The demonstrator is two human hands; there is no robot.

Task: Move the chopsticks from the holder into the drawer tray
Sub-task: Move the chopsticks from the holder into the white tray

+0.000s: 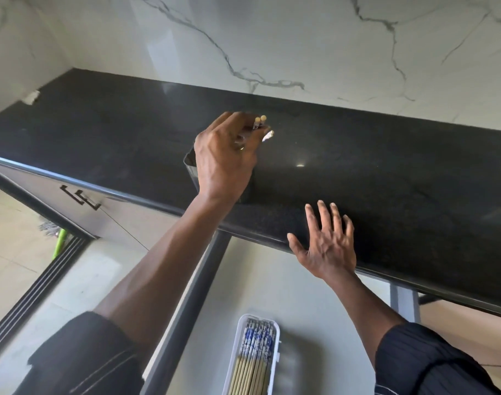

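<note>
A dark rectangular holder [191, 169] stands on the black countertop [386, 172], mostly hidden behind my left hand [223, 158]. That hand is closed around a few chopsticks [262, 124] whose pale ends with a blue-and-white pattern stick out above my fingers, over the holder. My right hand [326, 243] hovers flat with fingers spread above the counter's front edge, holding nothing. Below, in the pulled-out drawer [300, 297], a white tray [275, 352] holds several chopsticks [255, 357] lying side by side, patterned ends pointing toward the counter.
A white marble-look wall [272, 38] rises behind the counter. To the left are cabinet fronts with dark handles [81, 198], a green stick [58, 243] near the floor, and a dark floor rail [38, 286]. The drawer's grey side wall [192, 295] runs beside my left forearm.
</note>
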